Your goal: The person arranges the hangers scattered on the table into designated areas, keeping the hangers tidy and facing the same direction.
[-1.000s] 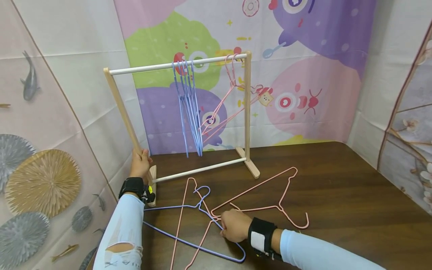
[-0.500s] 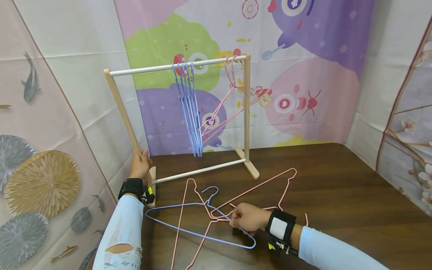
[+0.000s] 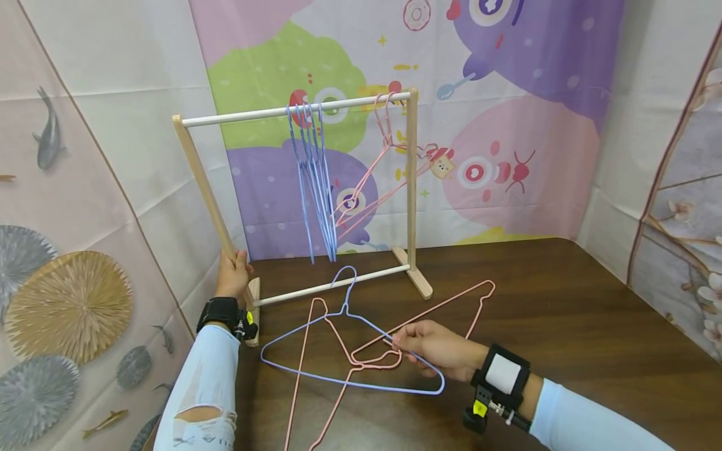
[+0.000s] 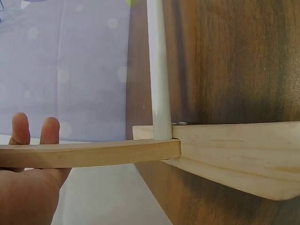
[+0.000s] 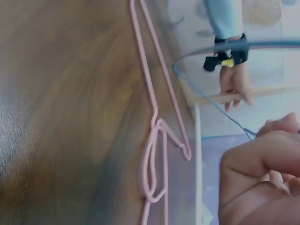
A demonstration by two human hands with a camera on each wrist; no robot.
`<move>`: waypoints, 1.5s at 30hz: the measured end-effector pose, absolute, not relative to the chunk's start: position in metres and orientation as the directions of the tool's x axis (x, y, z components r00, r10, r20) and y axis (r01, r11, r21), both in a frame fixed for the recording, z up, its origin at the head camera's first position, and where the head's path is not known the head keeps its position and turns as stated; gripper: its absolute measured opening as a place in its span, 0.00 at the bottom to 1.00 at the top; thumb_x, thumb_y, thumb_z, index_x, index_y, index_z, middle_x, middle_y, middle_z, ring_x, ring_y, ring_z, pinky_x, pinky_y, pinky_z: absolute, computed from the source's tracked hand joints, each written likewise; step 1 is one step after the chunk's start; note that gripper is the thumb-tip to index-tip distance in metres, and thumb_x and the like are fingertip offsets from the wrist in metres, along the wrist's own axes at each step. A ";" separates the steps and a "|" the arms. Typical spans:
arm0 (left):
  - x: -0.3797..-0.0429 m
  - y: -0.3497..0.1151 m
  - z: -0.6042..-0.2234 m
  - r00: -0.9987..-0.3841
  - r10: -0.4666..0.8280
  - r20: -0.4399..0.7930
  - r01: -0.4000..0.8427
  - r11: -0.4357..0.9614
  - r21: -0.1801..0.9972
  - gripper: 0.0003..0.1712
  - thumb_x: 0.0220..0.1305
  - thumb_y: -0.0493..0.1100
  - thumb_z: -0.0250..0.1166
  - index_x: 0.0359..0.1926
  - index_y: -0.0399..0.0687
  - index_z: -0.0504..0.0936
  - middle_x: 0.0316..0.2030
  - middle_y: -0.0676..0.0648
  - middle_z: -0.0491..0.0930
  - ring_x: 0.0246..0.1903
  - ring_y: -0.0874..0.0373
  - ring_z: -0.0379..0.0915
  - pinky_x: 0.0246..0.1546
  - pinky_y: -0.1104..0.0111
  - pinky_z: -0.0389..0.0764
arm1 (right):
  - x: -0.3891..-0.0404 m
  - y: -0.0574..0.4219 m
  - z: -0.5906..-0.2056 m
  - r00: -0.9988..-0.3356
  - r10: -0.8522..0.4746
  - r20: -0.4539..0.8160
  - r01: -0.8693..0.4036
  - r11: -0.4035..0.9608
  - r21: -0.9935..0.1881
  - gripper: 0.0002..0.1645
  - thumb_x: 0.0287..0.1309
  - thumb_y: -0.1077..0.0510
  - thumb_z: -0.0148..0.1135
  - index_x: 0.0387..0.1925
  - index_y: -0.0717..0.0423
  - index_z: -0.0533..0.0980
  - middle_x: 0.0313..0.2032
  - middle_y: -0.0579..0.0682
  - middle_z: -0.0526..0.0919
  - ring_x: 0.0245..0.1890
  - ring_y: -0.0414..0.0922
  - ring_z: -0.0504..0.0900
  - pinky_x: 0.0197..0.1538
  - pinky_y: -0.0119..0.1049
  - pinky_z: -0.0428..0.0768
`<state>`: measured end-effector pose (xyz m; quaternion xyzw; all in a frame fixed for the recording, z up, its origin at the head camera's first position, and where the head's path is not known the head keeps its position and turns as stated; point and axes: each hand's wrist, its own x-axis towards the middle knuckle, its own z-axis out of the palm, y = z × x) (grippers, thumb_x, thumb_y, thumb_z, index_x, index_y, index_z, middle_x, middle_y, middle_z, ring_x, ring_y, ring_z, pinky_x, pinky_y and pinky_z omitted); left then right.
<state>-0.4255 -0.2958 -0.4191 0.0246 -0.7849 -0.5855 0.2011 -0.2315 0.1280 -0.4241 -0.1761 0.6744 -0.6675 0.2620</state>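
Note:
My right hand (image 3: 442, 347) pinches a blue clothes hanger (image 3: 395, 389) by its right shoulder, hook upward, above the table. In the right wrist view the curled fingers (image 5: 253, 159) show close up, with part of the hanger behind. My left hand (image 3: 233, 275) grips the left wooden upright (image 4: 103, 154) of a small garment rack (image 3: 242, 116), low down near its foot. Two pink hangers (image 3: 301, 369) lie on the table under and beside the blue one, overlapping each other. Several blue hangers (image 3: 324, 207) hang from the middle of the top rail.
Pink hangers (image 3: 369, 172) hang at the rail's right end, angled past the right upright (image 3: 412, 188). A lower white bar (image 3: 333, 285) joins the rack's feet. The brown table (image 3: 541, 326) reaches back to a cartoon-patterned cloth (image 3: 507, 125).
My right hand has lifted the blue hanger off the pink ones and moved right and up, turning its hook upward toward the lower bar. The left hand stays on the upright.

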 end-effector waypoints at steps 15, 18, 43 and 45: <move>-0.423 -0.294 -0.418 -0.918 -0.285 0.276 0.194 0.285 0.939 0.10 0.83 0.46 0.46 0.51 0.44 0.61 0.29 0.51 0.68 0.31 0.61 0.69 0.36 0.70 0.71 | -0.220 0.136 -0.402 -0.768 -0.638 -0.060 0.136 -0.071 -0.988 0.07 0.78 0.57 0.53 0.42 0.57 0.72 0.25 0.46 0.76 0.14 0.34 0.71 0.19 0.27 0.74; -0.422 -0.294 -0.417 -0.917 -0.284 0.280 0.192 0.302 0.934 0.10 0.83 0.45 0.45 0.51 0.42 0.61 0.28 0.50 0.68 0.33 0.57 0.71 0.36 0.69 0.71 | -0.210 0.130 -0.401 -0.740 -0.669 -0.065 0.116 -0.032 -0.993 0.07 0.77 0.57 0.55 0.42 0.58 0.71 0.25 0.47 0.76 0.14 0.34 0.72 0.18 0.28 0.74; -0.423 -0.293 -0.418 -0.915 -0.289 0.281 0.191 0.303 0.934 0.10 0.83 0.46 0.45 0.51 0.44 0.61 0.28 0.49 0.68 0.34 0.55 0.71 0.36 0.68 0.72 | -0.184 0.057 -0.335 -0.586 -0.810 -0.012 0.015 0.004 -1.000 0.08 0.76 0.61 0.55 0.41 0.63 0.69 0.23 0.49 0.77 0.15 0.38 0.76 0.20 0.32 0.78; -0.424 -0.293 -0.418 -0.912 -0.291 0.288 0.196 0.308 0.931 0.10 0.83 0.46 0.45 0.51 0.43 0.61 0.28 0.50 0.68 0.33 0.56 0.71 0.35 0.69 0.72 | -0.191 0.051 -0.319 -0.611 -0.791 0.012 -0.014 -0.005 -1.000 0.08 0.76 0.62 0.55 0.41 0.64 0.69 0.23 0.50 0.77 0.15 0.38 0.75 0.21 0.32 0.79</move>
